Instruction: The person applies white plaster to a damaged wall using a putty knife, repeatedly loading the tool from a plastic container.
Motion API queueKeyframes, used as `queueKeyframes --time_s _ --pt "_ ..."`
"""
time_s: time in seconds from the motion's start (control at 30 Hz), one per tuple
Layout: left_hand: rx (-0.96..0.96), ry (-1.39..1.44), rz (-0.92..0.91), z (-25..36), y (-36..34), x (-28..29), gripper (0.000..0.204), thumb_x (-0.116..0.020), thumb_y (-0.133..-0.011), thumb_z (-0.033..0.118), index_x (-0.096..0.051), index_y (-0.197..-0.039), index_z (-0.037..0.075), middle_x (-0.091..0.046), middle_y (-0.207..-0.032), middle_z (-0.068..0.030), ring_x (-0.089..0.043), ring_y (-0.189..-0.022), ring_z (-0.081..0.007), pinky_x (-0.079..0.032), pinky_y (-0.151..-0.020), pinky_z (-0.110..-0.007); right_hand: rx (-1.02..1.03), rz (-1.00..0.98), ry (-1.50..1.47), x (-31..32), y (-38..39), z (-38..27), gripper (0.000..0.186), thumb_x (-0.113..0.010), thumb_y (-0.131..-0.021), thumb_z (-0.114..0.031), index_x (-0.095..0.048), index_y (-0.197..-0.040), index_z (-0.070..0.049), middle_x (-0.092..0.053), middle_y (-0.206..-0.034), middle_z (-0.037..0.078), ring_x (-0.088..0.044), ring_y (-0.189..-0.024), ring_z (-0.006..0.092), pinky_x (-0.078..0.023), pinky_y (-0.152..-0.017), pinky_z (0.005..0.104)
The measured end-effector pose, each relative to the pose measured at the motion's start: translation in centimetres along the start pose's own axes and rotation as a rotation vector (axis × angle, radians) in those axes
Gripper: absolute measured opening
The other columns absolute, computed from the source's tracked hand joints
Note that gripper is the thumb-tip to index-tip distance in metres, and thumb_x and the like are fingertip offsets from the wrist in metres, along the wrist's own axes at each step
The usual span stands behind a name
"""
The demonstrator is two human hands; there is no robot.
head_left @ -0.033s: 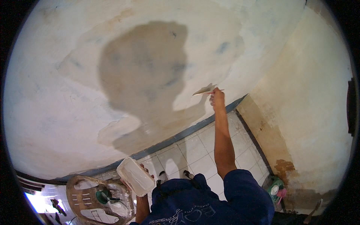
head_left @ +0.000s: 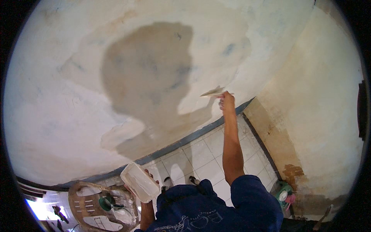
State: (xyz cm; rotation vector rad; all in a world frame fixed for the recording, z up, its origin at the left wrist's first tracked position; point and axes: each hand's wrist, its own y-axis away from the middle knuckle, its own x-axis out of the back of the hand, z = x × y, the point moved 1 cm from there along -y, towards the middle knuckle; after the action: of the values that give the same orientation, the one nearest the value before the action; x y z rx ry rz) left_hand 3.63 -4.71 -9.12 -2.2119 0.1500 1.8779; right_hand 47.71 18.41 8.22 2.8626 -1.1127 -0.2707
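Note:
My right hand (head_left: 228, 103) is closed around a putty knife (head_left: 211, 93) whose thin, pale blade points left. The blade lies close to the blotchy, cream-white wall (head_left: 220, 58); whether its edge touches cannot be told. Low on the left, my left hand (head_left: 150, 174) grips a white rectangular plastic tub (head_left: 140, 181) by its sides, with its open top facing up. A smear of whitish paste coats the inside of the tub. My shadow falls across the wall, left of the knife.
A brown plastic chair (head_left: 83, 205) at the lower left carries a dark green container (head_left: 105, 203) and whitish material. A blue-grey skirting (head_left: 193, 135) borders the white tiled floor (head_left: 205, 154). A stained side wall (head_left: 309, 116) rises on the right, with green and pink items (head_left: 286, 195) below.
My right hand and the putty knife have shifted slightly to the right along the wall. My left hand and the tub have stayed put.

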Motion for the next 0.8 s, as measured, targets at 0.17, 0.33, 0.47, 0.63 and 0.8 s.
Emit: queueKeyframes --time_s 0.17,0.33,0.47,0.63,0.8 --pt "-0.003 -0.069 -0.012 -0.1 0.1 -0.1 0.099 -0.062 -0.075 0.073 -0.028 -0.148 0.016 -0.037 -0.143 -0.0211 -0.040 -0.128 -0.0436 -0.032 -0.097 -0.074 -0.066 -0.095 0.160 3.8 0.2 4.3 0.038 -0.045 -0.093 -0.025 -0.061 -0.065 -0.004 -0.050 -0.051 0.001 -0.039 -0.041 0.0134 -0.033 -0.038 0.0301" --pt "0.026 -0.028 0.036 -2.0 -0.7 -0.8 0.093 -0.062 -0.078 0.069 -0.030 -0.147 0.016 -0.039 -0.141 -0.0221 -0.042 -0.127 -0.0444 -0.035 -0.095 -0.073 0.238 -0.188 0.436 5.1 -6.3 15.7 0.036 -0.047 -0.093 -0.024 -0.059 -0.064 -0.006 -0.052 -0.052 0.004 -0.041 -0.040 0.0154 -0.035 -0.039 0.0331" --pt "0.013 -0.015 -0.028 -0.1 0.1 0.5 0.101 -0.066 -0.071 0.074 -0.030 -0.148 0.020 -0.035 -0.145 -0.0193 -0.036 -0.132 -0.0407 -0.030 -0.099 -0.075 -0.023 -0.055 0.185 -1.7 -1.3 9.8 0.026 -0.050 -0.089 -0.026 -0.051 -0.068 -0.012 -0.042 -0.051 -0.003 -0.033 -0.036 0.0079 -0.023 -0.033 0.0251" --pt "0.019 -0.064 -0.011 -0.4 -0.3 0.1 0.101 -0.067 -0.071 0.073 -0.030 -0.148 0.020 -0.034 -0.145 -0.0190 -0.036 -0.131 -0.0400 -0.030 -0.100 -0.074 -0.030 -0.046 -0.180 0.2 2.6 -0.6 0.028 -0.050 -0.088 -0.024 -0.053 -0.066 -0.007 -0.039 -0.051 -0.003 -0.031 -0.036 0.0078 -0.020 -0.032 0.0259" --pt "0.028 -0.082 -0.039 -1.1 -0.8 -0.7 0.101 -0.068 -0.070 0.072 -0.030 -0.148 0.019 -0.035 -0.145 -0.0185 -0.036 -0.132 -0.0389 -0.030 -0.101 -0.071 0.034 0.061 0.016 3.5 2.9 1.5 0.035 -0.045 -0.091 -0.024 -0.056 -0.065 -0.004 -0.055 -0.057 0.004 -0.038 -0.040 0.0097 -0.027 -0.037 0.0267"
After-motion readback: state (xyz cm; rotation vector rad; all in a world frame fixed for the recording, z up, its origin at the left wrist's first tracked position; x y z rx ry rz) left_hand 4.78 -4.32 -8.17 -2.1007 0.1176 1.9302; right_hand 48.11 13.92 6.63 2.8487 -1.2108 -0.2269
